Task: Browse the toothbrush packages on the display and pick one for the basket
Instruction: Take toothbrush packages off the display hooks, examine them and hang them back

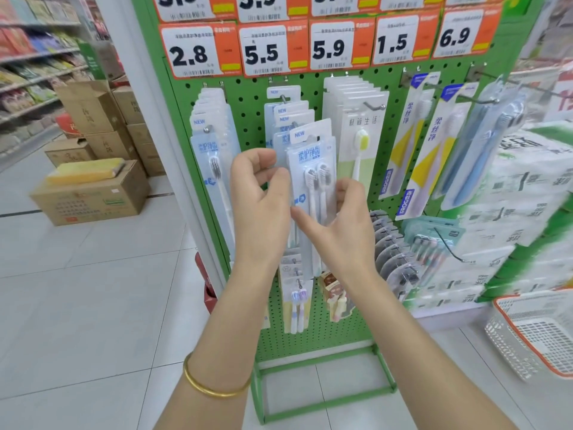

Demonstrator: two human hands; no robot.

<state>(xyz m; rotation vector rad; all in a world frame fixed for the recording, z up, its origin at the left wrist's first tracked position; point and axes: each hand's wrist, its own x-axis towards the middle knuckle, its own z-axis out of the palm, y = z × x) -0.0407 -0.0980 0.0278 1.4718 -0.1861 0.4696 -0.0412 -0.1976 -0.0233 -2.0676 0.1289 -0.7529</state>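
The left hand [260, 197] pinches the left edge of the twin-brush package [313, 150], and the right hand [341, 221] clasps its right edge. It is probably light, slick, bendy plastic, so the stiffer card edges are the best hold. It sits tilted at the front of its row on the pegboard [341, 324]. Matching packs [290, 114] crowd behind it, and a yellow-brush pack [359, 141] hangs just beside. The basket [511, 308] lies low to the right.

Bare forearms, plain smooth gold bangle [217, 393] around the left wrist

Left hand [260, 206], right hand [344, 225] holding toothbrush package [311, 156], pegboard display [248, 97], basket [508, 346]
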